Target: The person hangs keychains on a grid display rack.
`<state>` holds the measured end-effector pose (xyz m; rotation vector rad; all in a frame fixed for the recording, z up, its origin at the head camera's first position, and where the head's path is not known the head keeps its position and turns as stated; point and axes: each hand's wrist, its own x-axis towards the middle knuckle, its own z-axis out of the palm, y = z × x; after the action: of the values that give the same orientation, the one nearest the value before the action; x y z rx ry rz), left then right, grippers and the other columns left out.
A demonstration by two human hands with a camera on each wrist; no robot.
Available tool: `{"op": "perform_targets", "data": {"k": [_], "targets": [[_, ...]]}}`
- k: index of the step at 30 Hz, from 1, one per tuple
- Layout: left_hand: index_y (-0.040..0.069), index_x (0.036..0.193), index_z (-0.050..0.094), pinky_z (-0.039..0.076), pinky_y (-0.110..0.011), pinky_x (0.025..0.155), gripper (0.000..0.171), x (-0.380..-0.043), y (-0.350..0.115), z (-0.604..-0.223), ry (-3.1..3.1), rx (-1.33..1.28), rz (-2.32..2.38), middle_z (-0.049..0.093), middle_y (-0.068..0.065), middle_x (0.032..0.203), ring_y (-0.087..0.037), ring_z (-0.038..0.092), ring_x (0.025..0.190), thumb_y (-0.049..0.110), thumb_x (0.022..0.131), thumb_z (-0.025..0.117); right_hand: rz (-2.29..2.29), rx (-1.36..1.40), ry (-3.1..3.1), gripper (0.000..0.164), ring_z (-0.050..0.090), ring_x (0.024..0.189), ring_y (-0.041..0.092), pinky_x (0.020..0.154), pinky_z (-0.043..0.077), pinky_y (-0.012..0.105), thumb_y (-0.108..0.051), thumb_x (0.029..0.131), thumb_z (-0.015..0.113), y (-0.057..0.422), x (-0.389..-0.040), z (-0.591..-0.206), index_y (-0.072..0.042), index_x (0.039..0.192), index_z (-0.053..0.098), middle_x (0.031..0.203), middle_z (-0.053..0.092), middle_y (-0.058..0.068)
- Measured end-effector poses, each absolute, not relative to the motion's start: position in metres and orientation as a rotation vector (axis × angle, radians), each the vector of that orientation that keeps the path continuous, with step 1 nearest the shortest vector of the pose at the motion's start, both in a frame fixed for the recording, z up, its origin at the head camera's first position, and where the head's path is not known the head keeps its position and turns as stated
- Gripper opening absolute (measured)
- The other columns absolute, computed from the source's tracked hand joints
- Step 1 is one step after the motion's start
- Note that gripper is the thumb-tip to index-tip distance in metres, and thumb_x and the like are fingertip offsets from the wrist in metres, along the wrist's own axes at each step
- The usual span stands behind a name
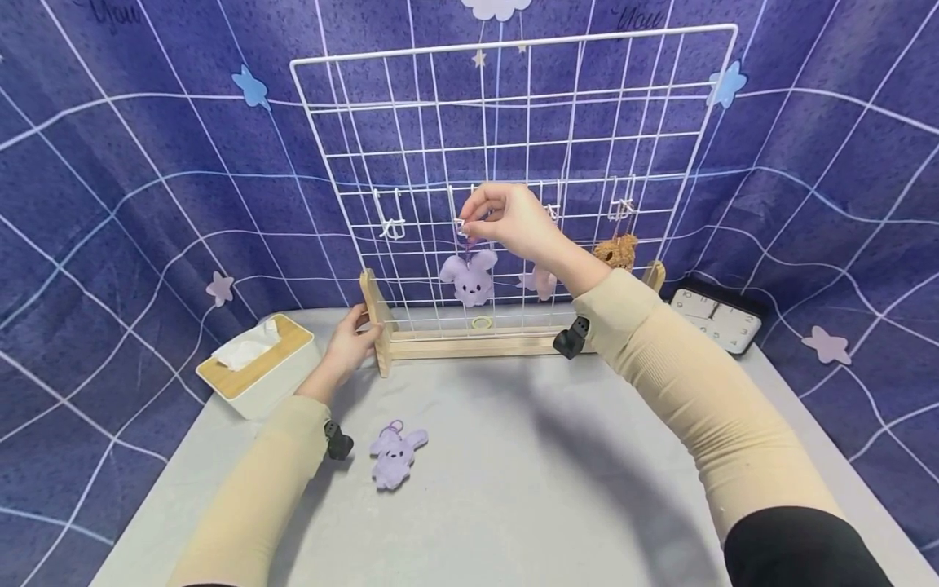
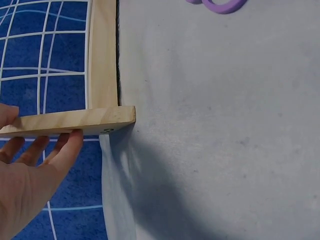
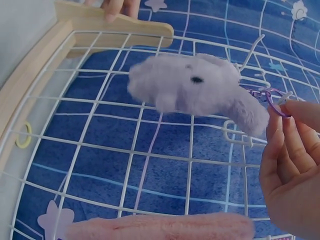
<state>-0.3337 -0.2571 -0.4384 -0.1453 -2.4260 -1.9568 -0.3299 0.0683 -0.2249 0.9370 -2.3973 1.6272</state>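
Note:
At the front of the white wire grid (image 1: pixel 506 49), my right hand (image 1: pixel 513 216) pinches the purple ring (image 3: pixel 279 114) of a lilac rabbit plush keychain (image 1: pixel 472 285). The ring is right by a white hook in the right wrist view, and the plush hangs below the fingers against the wires. My left hand (image 1: pixel 348 344) grips the grid's wooden side foot (image 1: pixel 381 334), with the thumb on one face and the fingers on the other. Another lilac rabbit keychain (image 1: pixel 394 461) lies on the table near my left wrist.
A bare white hook (image 1: pixel 392 229) hangs on the grid's left. To the right hang a pink plush (image 1: pixel 544 283), partly behind my arm, and a brown plush (image 1: pixel 616 253). A tissue box (image 1: pixel 257 363) stands left, a clock (image 1: pixel 715 318) right. A yellow-green ring (image 1: pixel 481 322) appears near the base.

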Motion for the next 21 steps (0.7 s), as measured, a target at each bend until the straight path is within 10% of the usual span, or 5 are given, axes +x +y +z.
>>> {"op": "perform_targets", "data": {"k": [21], "targets": [[-0.008,0.154,0.026,0.042,-0.063,0.107,0.056,-0.322,-0.25,-0.421,-2.418,-0.158,-1.991,0.031,-0.036,0.154,-0.056,0.038,0.135,-0.001,0.104,0.049,1.324,0.887,-2.48,0.009,0.069,0.087,0.018,0.078,0.055,0.031,-0.002,0.09,0.076,0.071,-0.33,-0.226,-0.006,0.097,0.072,0.097,0.073,0.006]]}}
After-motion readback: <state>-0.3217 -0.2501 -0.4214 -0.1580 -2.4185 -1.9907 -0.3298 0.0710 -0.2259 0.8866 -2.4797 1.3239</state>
